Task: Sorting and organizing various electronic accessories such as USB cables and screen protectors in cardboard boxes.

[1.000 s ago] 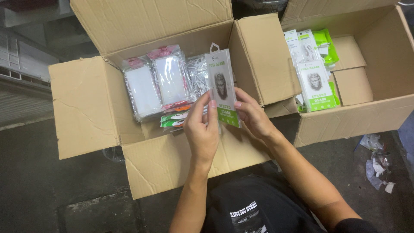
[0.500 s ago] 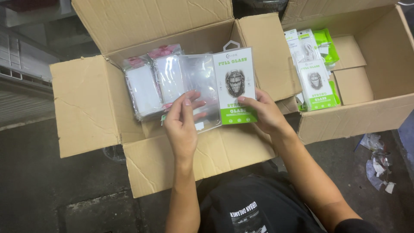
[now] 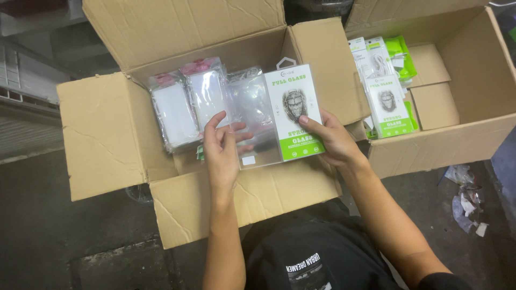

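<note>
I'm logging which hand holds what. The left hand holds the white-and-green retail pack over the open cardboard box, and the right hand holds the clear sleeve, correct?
Hands are swapped. In the head view the right hand holds the white-and-green retail pack over the open cardboard box, and the left hand holds the clear sleeve.

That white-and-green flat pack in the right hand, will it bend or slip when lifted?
The white-and-green pack looks flat and stiff, held straight by the right hand at one edge. Probably light. Its glossy front may slip.
</note>
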